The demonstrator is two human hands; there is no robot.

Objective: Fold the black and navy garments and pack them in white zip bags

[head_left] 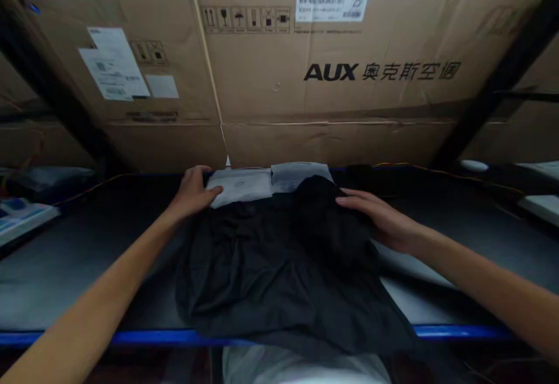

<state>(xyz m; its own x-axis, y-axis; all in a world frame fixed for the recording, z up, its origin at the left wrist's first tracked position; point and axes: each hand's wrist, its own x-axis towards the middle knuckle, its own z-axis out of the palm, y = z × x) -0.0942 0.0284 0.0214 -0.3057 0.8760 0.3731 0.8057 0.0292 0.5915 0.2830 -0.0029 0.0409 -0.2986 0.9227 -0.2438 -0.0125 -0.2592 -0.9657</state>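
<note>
A black cloth (279,273), perhaps a garment, lies wrinkled over the middle of the shelf and drapes over its front edge. Along its far side are two flat white packets, a left packet (244,185) and a right packet (301,174). My left hand (194,191) grips the left packet's outer end, thumb on top and fingers around the far side, close to the cloth's corner. My right hand (379,216) is closed on the bunched right part of the cloth, which rises in a dark lump. Its thumb is hidden.
Large cardboard boxes (332,99) stand behind the dark shelf top (131,244). A blue front rail (152,337) and slanted black posts (476,105) frame it. Packages (26,215) lie far left, and a white item (541,206) lies far right.
</note>
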